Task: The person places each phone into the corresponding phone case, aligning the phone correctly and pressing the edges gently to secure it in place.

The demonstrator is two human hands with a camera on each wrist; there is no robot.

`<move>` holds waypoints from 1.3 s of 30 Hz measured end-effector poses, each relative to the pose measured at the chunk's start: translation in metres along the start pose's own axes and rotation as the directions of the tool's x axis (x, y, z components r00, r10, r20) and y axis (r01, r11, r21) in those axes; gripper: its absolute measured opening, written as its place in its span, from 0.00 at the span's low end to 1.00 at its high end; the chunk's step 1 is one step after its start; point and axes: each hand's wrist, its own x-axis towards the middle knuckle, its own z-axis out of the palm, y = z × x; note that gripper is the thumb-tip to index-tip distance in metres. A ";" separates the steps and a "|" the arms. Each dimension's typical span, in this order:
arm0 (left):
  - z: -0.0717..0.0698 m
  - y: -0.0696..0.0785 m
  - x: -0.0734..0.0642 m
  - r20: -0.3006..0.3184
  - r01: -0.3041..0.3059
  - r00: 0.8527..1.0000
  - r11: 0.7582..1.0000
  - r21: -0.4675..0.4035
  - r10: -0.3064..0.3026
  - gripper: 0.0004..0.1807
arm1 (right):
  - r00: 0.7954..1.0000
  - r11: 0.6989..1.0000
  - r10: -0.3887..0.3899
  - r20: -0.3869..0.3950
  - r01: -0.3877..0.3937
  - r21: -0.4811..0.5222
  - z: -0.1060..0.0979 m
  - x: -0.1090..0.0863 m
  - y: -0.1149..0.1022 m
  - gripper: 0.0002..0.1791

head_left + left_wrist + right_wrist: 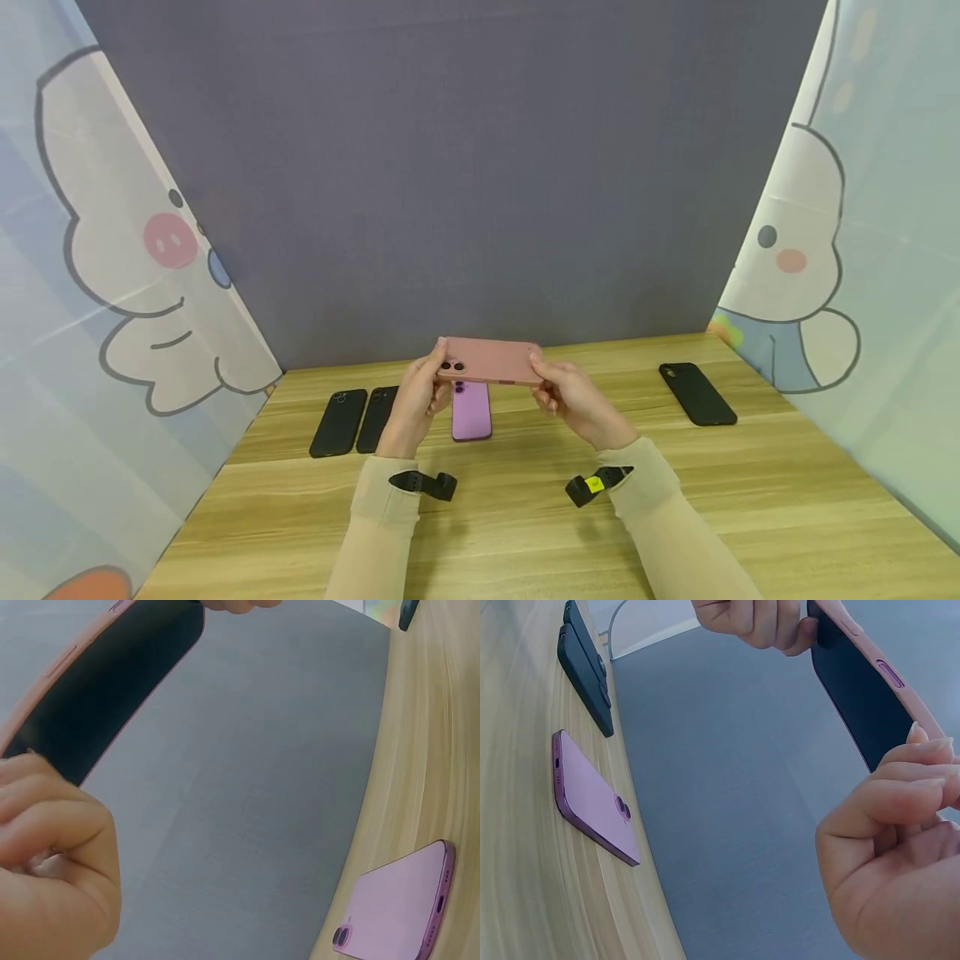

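A phone in a pink case (497, 361) is held up sideways above the table, its back and two camera lenses facing the head view. My left hand (414, 402) grips its lens end, thumb on the back and fingers curled at the edge. At the opposite end, my right hand (579, 403) pinches it the same way. Both wrist views show the dark screen side (124, 679), framed by the pink rim. A purple button (890, 674) shows through a slot in the case side. Below the hands, a purple phone (472, 414) lies back up on the table, apart from them.
Two black phone-shaped pieces (338, 423) (377, 419) lie side by side at the left, one partly behind the left hand. Another black piece, apparently a phone case (697, 394), lies at the right. A grey panel (465, 167) stands behind the wooden table (510, 517).
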 end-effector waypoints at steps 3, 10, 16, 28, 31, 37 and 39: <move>0.001 0.000 -0.001 -0.002 -0.037 0.999 0.999 0.026 0.037 0.28 | 1.000 1.000 0.009 -0.007 -0.009 0.025 0.001 0.000 0.001 0.25; 0.003 -0.001 0.002 -0.013 -0.059 0.998 0.998 0.024 0.059 0.27 | 0.999 0.998 0.034 0.021 -0.035 0.051 0.001 -0.001 0.000 0.24; 0.004 -0.001 0.003 -0.019 -0.055 0.998 0.998 0.009 0.055 0.29 | 0.998 0.998 0.062 0.002 -0.062 0.017 0.001 -0.001 -0.001 0.22; 0.005 -0.003 0.001 0.093 -0.059 0.994 0.998 -0.016 0.060 0.28 | 0.999 0.934 0.038 -0.030 -0.025 0.356 0.000 0.000 0.002 0.15; 0.006 -0.004 0.001 0.096 -0.054 0.994 0.998 -0.015 0.056 0.27 | 0.998 0.922 0.043 -0.038 -0.025 0.386 0.001 0.000 0.002 0.15; 0.006 -0.003 0.002 0.035 -0.049 0.998 0.999 0.011 0.049 0.30 | 0.996 0.934 0.029 -0.082 0.002 0.356 0.003 0.001 0.001 0.16; 0.007 -0.004 0.002 0.022 -0.028 0.999 0.999 0.028 0.028 0.29 | 0.995 0.937 0.024 -0.094 0.010 0.349 0.003 0.001 0.001 0.17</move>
